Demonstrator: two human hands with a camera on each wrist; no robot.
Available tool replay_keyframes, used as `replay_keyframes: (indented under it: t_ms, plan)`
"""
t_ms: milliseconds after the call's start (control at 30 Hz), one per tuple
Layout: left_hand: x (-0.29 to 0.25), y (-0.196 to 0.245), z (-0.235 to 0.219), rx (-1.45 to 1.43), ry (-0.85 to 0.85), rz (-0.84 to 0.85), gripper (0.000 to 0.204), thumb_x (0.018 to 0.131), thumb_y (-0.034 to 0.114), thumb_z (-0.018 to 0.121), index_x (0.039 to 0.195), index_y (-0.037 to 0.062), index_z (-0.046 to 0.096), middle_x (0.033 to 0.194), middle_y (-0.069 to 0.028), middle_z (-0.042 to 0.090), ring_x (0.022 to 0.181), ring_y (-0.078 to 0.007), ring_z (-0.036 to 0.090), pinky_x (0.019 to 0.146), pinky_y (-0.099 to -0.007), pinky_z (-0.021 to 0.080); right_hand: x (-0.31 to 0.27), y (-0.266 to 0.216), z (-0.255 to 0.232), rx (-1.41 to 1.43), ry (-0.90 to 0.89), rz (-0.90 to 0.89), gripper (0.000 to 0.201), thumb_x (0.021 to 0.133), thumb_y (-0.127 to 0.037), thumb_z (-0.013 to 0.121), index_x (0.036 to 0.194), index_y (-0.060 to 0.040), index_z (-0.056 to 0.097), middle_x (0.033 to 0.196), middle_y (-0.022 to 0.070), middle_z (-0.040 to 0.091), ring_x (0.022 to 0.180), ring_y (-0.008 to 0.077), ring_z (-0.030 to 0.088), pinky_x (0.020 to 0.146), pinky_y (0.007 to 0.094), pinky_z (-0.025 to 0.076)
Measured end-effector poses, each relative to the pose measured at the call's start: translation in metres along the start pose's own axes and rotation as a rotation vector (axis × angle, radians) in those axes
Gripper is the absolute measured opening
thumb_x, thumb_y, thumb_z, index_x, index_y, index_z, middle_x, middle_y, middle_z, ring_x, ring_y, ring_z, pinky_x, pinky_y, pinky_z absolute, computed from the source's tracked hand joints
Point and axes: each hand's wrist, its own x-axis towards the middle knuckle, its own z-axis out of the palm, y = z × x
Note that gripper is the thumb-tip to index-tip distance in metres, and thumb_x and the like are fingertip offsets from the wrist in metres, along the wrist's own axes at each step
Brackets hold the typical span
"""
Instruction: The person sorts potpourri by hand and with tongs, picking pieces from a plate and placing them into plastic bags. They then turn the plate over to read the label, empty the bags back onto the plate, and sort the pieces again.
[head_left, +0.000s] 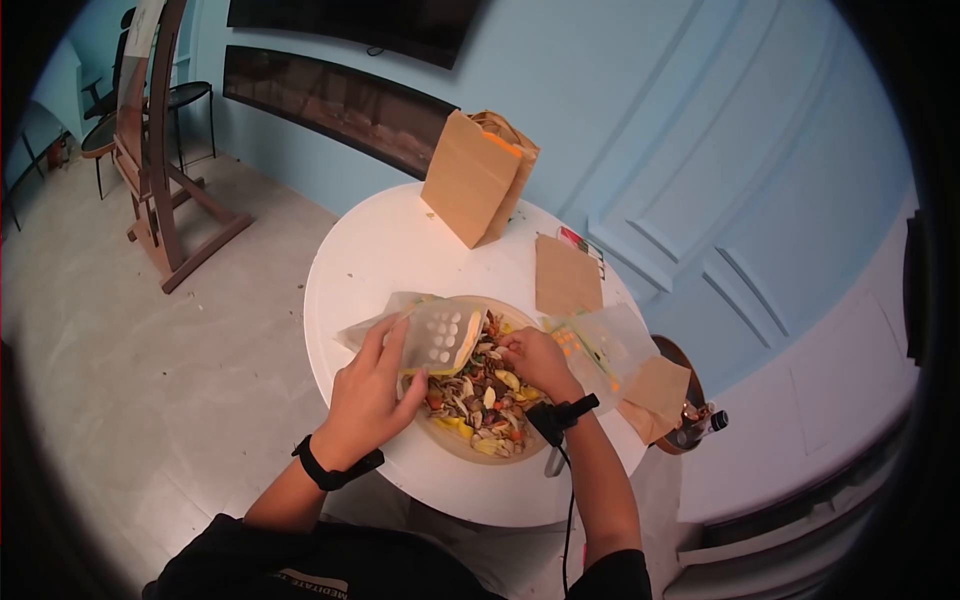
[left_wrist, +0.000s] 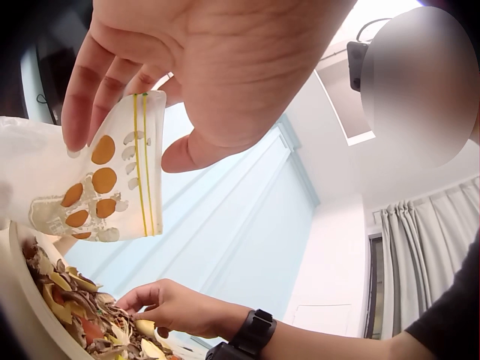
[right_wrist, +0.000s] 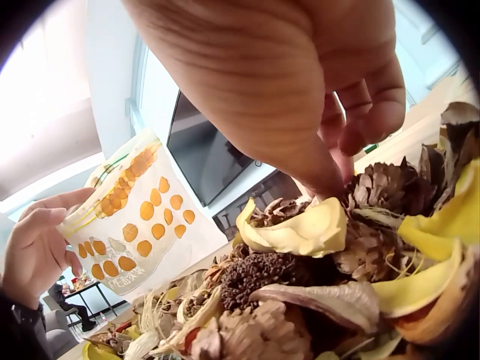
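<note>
A pale zip bag with orange dots point(head_left: 440, 335) point(left_wrist: 105, 180) point(right_wrist: 142, 217) is held at its zip edge by the left hand point(head_left: 368, 392) point(left_wrist: 202, 67) point(right_wrist: 36, 244), over the left side of a round bowl point(head_left: 440, 440). Dried petals, cones and peel pieces point(head_left: 490, 395) point(left_wrist: 82, 307) point(right_wrist: 300, 285) fill the bowl. Into this mix reaches the right hand point(head_left: 538, 360) point(left_wrist: 184, 307) point(right_wrist: 300, 82), fingers bent, their tips among the pieces near a cone point(right_wrist: 382, 184). Whether they pinch a piece cannot be told.
The bowl stands on a round white table point(head_left: 360, 255). A tall paper bag point(head_left: 470, 180) is at its back, a flat brown packet point(head_left: 567, 275) and another clear bag point(head_left: 620, 340) at the right. Beyond the right edge is a bottle point(head_left: 710, 425); an easel point(head_left: 160, 180) stands at far left.
</note>
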Motion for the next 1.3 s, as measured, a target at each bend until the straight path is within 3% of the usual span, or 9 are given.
replay_keyframes:
  t_ms: [133, 433, 533, 733, 833, 933, 1033, 1133, 1300]
  plan:
    - [0.0, -0.001, -0.002, 0.003, 0.005, 0.014, 0.061, 0.086, 0.013, 0.071, 0.14, -0.006, 0.048, 0.136, -0.0214, 0.054, 0.08, -0.0267, 0.07, 0.058, -0.0331, 0.058, -0.005, 0.004, 0.002, 0.111, 0.032, 0.035, 0.015, 0.087, -0.014, 0.074, 0.099, -0.0047, 0.075, 0.082, 0.0101, 0.074, 0.08, 0.0217, 0.072, 0.072, 0.0327, 0.055]
    - [-0.001, -0.002, 0.009, -0.026, 0.011, 0.045, 0.061, 0.086, 0.014, 0.071, 0.14, -0.0054, 0.048, 0.137, -0.0224, 0.054, 0.072, -0.027, 0.069, 0.058, -0.0344, 0.057, -0.035, -0.022, -0.033, 1.001, 0.069, 0.215, 0.028, 0.094, -0.016, 0.074, 0.11, 0.0062, 0.069, 0.096, 0.0047, 0.073, 0.078, 0.0065, 0.065, 0.067, 0.0199, 0.051]
    - [0.001, 0.01, 0.006, -0.061, -0.067, -0.045, 0.057, 0.086, 0.017, 0.07, 0.134, -0.0069, 0.051, 0.138, -0.0225, 0.053, 0.095, -0.0385, 0.069, 0.072, -0.0417, 0.059, -0.043, -0.056, -0.045, 1.035, 0.042, 0.145, 0.03, 0.094, -0.017, 0.074, 0.114, 0.0059, 0.068, 0.097, 0.0046, 0.073, 0.079, 0.0058, 0.065, 0.069, 0.019, 0.051]
    - [-0.001, 0.005, 0.009, -0.004, -0.029, -0.006, 0.063, 0.087, 0.016, 0.071, 0.142, -0.005, 0.046, 0.138, -0.0222, 0.053, 0.073, -0.0274, 0.069, 0.058, -0.0342, 0.057, -0.032, -0.079, -0.025, 0.908, 0.159, -0.026, 0.028, 0.096, -0.02, 0.071, 0.111, 0.0027, 0.072, 0.093, 0.0024, 0.073, 0.071, 0.0033, 0.06, 0.061, 0.0186, 0.046]
    - [-0.001, -0.002, 0.001, 0.017, 0.015, -0.041, 0.065, 0.087, 0.016, 0.071, 0.143, -0.0053, 0.045, 0.139, -0.0214, 0.052, 0.075, -0.027, 0.069, 0.058, -0.0332, 0.058, -0.02, -0.059, -0.022, 0.8, 0.174, 0.017, 0.027, 0.096, -0.022, 0.071, 0.109, 0.0023, 0.073, 0.092, 0.0045, 0.074, 0.073, 0.0053, 0.062, 0.065, 0.0212, 0.049]
    - [0.002, 0.004, -0.007, -0.059, -0.007, -0.149, 0.062, 0.087, 0.019, 0.07, 0.139, -0.0038, 0.047, 0.138, -0.0227, 0.052, 0.088, -0.0386, 0.07, 0.072, -0.0424, 0.059, -0.015, -0.043, -0.011, 0.314, 0.042, -0.012, 0.023, 0.092, -0.021, 0.072, 0.106, -0.0038, 0.075, 0.096, 0.0108, 0.075, 0.079, 0.0203, 0.071, 0.075, 0.031, 0.055]
    - [0.0, 0.0, -0.003, -0.037, 0.013, -0.086, 0.062, 0.087, 0.019, 0.07, 0.14, -0.0045, 0.047, 0.138, -0.0235, 0.052, 0.085, -0.0379, 0.07, 0.072, -0.0422, 0.059, -0.017, -0.036, 0.011, 0.042, 0.039, -0.121, 0.021, 0.09, -0.025, 0.072, 0.102, -0.0081, 0.076, 0.102, 0.0118, 0.072, 0.085, 0.0294, 0.07, 0.079, 0.0386, 0.055]
    - [-0.001, -0.005, -0.001, 0.026, 0.018, -0.012, 0.066, 0.088, 0.017, 0.071, 0.143, -0.0069, 0.044, 0.139, -0.0223, 0.052, 0.077, -0.0267, 0.07, 0.058, -0.0326, 0.058, -0.019, -0.039, 0.015, 0.028, 0.047, -0.142, 0.023, 0.09, -0.027, 0.072, 0.099, -0.0065, 0.075, 0.103, 0.0118, 0.07, 0.089, 0.0311, 0.068, 0.081, 0.042, 0.054]
    - [-0.001, -0.004, -0.001, 0.012, 0.016, -0.019, 0.065, 0.087, 0.017, 0.071, 0.142, -0.0074, 0.045, 0.139, -0.0231, 0.052, 0.07, -0.0263, 0.069, 0.058, -0.0332, 0.058, -0.018, -0.038, 0.009, 0.123, -0.003, -0.051, 0.024, 0.09, -0.029, 0.071, 0.098, -0.0066, 0.075, 0.102, 0.0127, 0.07, 0.088, 0.0308, 0.068, 0.079, 0.0419, 0.054]
